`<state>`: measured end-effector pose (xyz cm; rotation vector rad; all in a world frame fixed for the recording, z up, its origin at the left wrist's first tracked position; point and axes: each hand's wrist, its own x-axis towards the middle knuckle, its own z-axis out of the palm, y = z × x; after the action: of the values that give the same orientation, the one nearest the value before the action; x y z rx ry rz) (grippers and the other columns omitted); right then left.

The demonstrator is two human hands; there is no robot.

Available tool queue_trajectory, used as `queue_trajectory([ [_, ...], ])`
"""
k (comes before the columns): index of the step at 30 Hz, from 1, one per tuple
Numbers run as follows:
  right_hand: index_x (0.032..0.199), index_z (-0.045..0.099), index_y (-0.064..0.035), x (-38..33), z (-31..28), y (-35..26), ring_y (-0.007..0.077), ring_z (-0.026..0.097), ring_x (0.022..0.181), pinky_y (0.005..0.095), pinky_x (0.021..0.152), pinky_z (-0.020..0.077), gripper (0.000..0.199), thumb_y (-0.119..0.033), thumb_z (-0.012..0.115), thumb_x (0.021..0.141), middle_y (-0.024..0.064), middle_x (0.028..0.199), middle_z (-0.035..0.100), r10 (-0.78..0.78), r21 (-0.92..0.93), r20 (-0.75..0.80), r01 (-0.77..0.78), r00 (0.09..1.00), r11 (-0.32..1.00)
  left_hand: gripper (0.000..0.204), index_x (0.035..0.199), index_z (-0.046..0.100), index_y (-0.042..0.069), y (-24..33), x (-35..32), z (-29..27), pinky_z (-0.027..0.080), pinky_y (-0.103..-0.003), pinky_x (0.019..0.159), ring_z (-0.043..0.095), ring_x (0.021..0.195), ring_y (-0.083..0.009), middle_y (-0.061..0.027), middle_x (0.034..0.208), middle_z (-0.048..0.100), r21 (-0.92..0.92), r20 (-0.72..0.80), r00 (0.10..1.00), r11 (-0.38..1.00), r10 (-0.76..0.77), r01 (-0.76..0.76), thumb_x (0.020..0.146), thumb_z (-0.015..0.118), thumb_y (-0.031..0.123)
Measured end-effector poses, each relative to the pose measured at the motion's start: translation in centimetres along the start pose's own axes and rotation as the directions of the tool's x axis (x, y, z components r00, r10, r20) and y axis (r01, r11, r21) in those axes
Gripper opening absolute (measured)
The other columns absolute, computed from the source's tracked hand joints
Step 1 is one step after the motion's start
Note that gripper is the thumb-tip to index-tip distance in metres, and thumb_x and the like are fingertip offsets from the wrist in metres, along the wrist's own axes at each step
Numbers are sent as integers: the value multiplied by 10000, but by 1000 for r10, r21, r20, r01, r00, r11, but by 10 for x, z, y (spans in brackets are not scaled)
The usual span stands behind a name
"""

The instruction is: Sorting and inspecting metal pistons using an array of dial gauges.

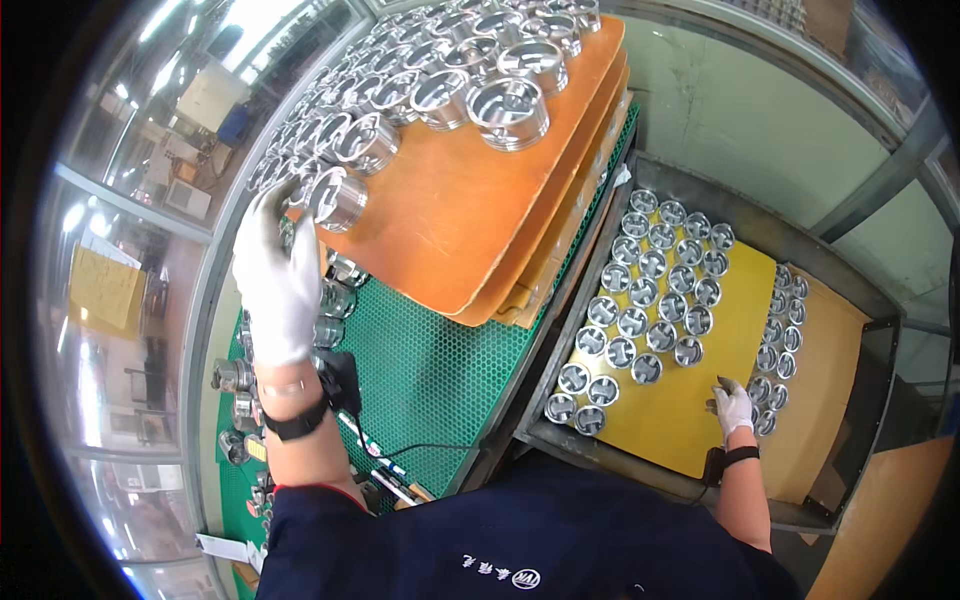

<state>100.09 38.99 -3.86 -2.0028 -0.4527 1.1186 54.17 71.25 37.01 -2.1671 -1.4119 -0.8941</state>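
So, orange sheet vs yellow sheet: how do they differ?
Position: the orange sheet tops a stack above the green mat; the yellow sheet lies in the grey tray.
Hands: the left hand is at the orange sheet's edge, the right hand at the yellow sheet's.
Shared: both carry many round metal parts.

Upper centre of frame: pistons [508,115], metallic silver; separator board [450,210], orange-brown. Centre: mat [425,350], green, honeycomb pattern. Right: separator sheet [650,425], yellow; cardboard sheet [828,370], tan. Left glove [277,285], centre left, and right glove [735,410], lower right: white. Shirt [400,540], bottom: navy, white print.
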Motion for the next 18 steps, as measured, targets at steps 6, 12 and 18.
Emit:
queue_trajectory([
  [6,1318,545,23,-39,3,-34,201,681,749,293,643,569,374,-109,577,969,165,1166,662,-21,79,-24,22,1000,997,226,815,725,36,-33,28,44,536,-436,802,674,882,-361,-188,908,700,100,390,919,995,-65,27,782,735,260],
  [12,1327,537,17,-108,46,-138,211,685,866,312,731,586,377,-114,573,975,170,1191,653,-195,268,112,159,974,950,140,862,697,71,43,-1,23,520,-409,780,643,861,-312,-117,855,675,-325,233,933,926,274,-191,738,731,127],
  [18,1398,455,-28,-173,81,-257,236,687,865,312,639,584,507,-192,563,930,158,1271,600,-445,696,440,18,780,718,46,754,641,129,169,-48,18,494,-367,699,641,824,-234,-46,804,621,-817,174,522,419,835,-397,729,662,161],
])
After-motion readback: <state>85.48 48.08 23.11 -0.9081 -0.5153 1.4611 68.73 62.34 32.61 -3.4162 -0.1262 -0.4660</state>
